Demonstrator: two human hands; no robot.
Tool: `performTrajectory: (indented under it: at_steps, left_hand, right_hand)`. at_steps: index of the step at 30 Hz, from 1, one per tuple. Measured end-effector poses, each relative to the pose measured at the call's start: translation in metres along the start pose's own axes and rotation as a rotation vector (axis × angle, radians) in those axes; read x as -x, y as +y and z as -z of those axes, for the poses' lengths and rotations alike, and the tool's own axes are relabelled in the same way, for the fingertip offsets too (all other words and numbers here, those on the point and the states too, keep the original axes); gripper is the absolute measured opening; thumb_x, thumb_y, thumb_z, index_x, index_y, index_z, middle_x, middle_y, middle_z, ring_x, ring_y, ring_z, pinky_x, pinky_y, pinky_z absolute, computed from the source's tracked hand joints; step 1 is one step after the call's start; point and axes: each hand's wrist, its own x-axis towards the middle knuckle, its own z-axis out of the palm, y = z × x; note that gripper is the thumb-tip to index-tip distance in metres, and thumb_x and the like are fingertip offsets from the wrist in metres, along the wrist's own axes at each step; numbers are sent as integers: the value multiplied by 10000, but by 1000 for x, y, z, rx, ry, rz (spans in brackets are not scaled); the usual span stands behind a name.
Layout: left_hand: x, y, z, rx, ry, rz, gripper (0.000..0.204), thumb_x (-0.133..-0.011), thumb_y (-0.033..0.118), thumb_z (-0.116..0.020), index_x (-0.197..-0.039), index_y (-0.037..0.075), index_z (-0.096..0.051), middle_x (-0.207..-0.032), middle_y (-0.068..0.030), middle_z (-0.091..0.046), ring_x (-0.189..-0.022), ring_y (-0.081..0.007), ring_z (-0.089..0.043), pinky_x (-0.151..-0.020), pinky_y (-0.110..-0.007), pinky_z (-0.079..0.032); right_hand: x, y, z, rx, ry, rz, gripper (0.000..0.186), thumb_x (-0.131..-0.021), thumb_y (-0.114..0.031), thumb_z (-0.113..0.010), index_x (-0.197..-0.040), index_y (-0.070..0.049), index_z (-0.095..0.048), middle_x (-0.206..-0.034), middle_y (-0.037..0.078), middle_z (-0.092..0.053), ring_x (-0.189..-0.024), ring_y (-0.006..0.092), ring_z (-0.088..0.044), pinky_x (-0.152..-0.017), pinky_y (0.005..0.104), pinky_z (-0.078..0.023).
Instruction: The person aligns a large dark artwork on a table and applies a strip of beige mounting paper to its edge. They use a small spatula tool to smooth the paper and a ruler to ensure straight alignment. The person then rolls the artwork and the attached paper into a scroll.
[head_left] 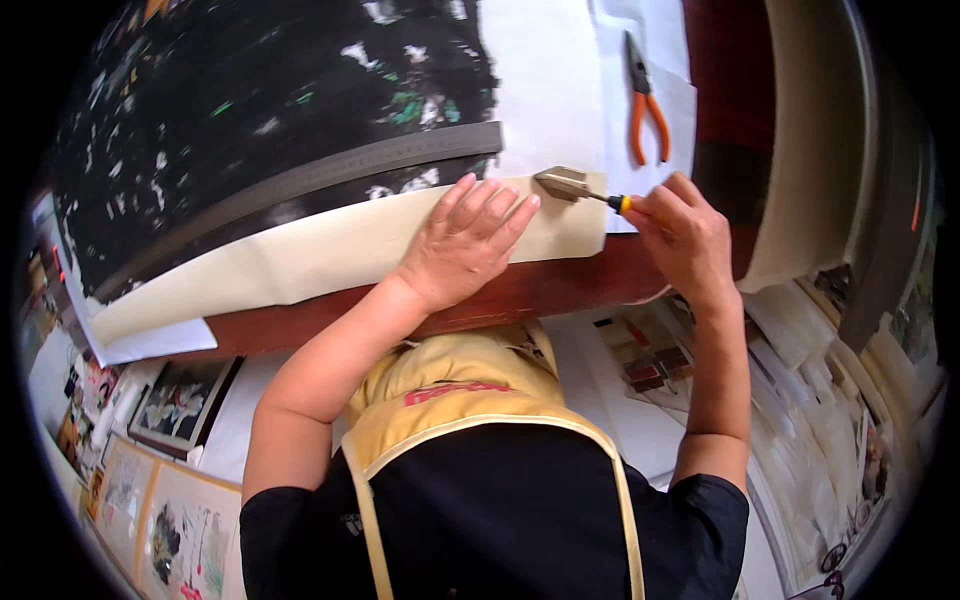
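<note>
"Cream strip (330, 255): where does it run, starting from the left?"

"From the far left, where a white sheet (165, 341) shows beneath its end, along the near edge of a dark picture (300, 85) flecked with white and green, over the red-brown desk (540, 287)."

"And on the picture?"

"A long, grey-black bar (390, 155), lying just beyond the strip and bending with the lens."

"Next?"

"Left hand (468, 242), palm down on the strip, its fingers released and lightly spread, tips at the far edge."

"Further right?"

"A metal-headed tool (566, 184) with a black and yellow handle, its head over the strip's far edge; I can't tell how firmly it presses. Beyond it, orange-handled pliers (650, 120) lie on white paper (665, 190)."

"And the right hand (688, 232)?"

"Its fingers are curled around the tool's handle, grasping it."
</note>
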Motion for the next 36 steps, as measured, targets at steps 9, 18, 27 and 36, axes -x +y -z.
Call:
performTrajectory:
  at_steps: [9, 18, 27, 36]
  left_hand:
    - [69, -24, 41, -6, -32, 262, 630, -824, 236, -783, -1416, 156, -582, -1333, -44, -536, -1182, -230, -511, -1023, -408, -408]
    - [103, -54, 55, -104, 42, 318, 554, -836, 147, -777, -1363, 143, -605, -1339, -60, -551, -1142, -267, -524, -960, -406, -433]
    - [103, -95, 91, 55, 112, 584, 484, -797, 282, -848, -1187, 109, -619, -1160, -61, -598, -1090, -294, -524, -952, -426, -405]
    - [105, -114, 99, 76, 3, 541, 504, -706, 290, -909, -1035, 148, -554, -1065, -41, -491, -1024, -269, -472, -910, -412, -360]
  right_hand:
    - [0, -5, -1, -55, -33, -58, 124, -871, -113, -791, -883, -39, -692, -822, 80, -593, -660, 263, -627, -592, 357, -506]
    - [-1, -6, -1, -55, -51, -67, 134, -847, -42, -801, -910, 0, -690, -824, 97, -571, -678, 240, -612, -609, 341, -505]
    - [-1, -7, -2, -33, -54, -56, 132, -851, -29, -800, -910, 2, -686, -819, 91, -551, -678, 227, -596, -601, 335, -489]
    - [0, -7, -2, -73, -89, -98, 139, -861, 32, -761, -913, 25, -633, -820, 95, -501, -702, 218, -527, -644, 324, -452]
